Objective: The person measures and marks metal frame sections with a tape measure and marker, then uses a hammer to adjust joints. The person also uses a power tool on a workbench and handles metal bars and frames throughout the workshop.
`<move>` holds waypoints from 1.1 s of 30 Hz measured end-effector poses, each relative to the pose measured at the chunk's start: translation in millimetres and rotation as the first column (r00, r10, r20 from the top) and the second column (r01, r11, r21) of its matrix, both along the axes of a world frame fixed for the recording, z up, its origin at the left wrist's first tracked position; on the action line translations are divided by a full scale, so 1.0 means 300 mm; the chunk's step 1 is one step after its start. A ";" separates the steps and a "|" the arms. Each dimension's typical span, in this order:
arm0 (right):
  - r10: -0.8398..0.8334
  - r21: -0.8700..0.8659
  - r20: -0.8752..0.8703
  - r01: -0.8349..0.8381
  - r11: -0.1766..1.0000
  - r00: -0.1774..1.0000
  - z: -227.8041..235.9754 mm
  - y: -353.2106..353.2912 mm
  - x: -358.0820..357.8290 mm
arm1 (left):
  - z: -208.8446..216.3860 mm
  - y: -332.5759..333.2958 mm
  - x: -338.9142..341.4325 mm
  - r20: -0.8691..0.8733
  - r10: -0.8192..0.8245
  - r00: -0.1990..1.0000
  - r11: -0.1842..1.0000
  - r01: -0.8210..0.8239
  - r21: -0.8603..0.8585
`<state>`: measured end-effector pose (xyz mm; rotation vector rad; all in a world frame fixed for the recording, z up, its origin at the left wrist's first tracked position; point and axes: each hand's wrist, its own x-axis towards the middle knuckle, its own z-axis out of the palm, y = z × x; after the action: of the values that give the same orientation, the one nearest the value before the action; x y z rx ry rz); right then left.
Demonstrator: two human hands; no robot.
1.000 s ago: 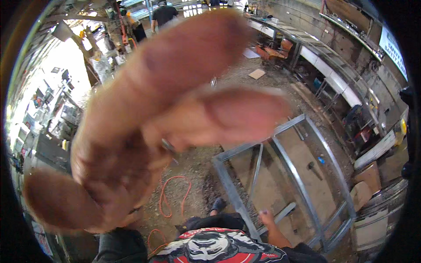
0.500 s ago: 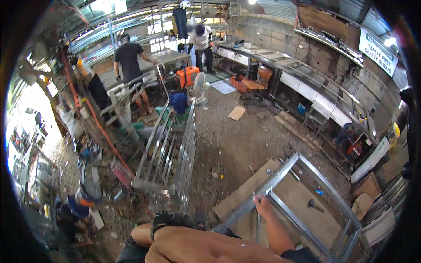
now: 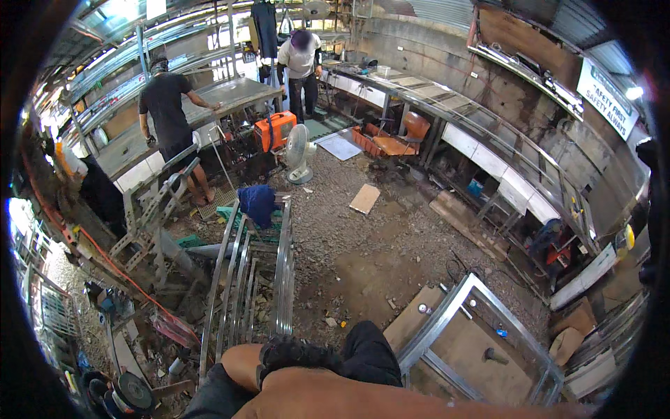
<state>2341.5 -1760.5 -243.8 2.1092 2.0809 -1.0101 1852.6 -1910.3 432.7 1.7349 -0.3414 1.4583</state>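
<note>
A bare arm (image 3: 328, 397), apparently my left, lies across the lower edge, close to my dark-trousered knees. A dark band or wrap (image 3: 300, 357) is at its far end, and the fingers cannot be made out. My right hand is out of sight. To the right of my knee, a silver rectangular metal frame (image 3: 436, 318) lies over a brown board (image 3: 457, 342), with no hand visible on it. Just ahead on the left stands a rack of long silver metal bars (image 3: 283, 279), a dark blue cloth (image 3: 257, 206) draped over its far end.
An angle grinder (image 3: 132, 392) is at lower left, near an orange cable (image 3: 115, 262). Ahead are a white fan (image 3: 299, 155) and an orange case (image 3: 274, 130). One person (image 3: 166, 112) works at the left table, another (image 3: 300, 63) farther back. A long bench (image 3: 447, 105) lines the right wall.
My right hand has left the metal frame and gone out of view. My view has shifted, so the frame sits lower. The person at the back now bends forward.
</note>
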 end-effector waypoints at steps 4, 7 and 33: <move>0.096 -0.019 -0.044 -0.097 0.995 0.994 -0.015 0.425 -0.445 | -0.098 0.294 -0.293 -0.064 0.136 0.989 0.989 -0.139 -0.059; 0.097 0.028 -0.232 -0.093 0.995 0.968 0.148 0.743 -0.904 | -0.268 0.604 -0.591 -0.175 0.405 0.897 0.877 -0.436 -0.204; 0.464 0.300 -0.409 -0.364 0.881 0.786 0.745 2.892 -3.816 | -1.184 2.470 -3.083 -0.922 0.385 -0.053 -0.286 -0.956 -0.064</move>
<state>1196.7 -892.9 -20.3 1.4276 2.8203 -1.3836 927.5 -1169.2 77.6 1.2116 2.1870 1.1671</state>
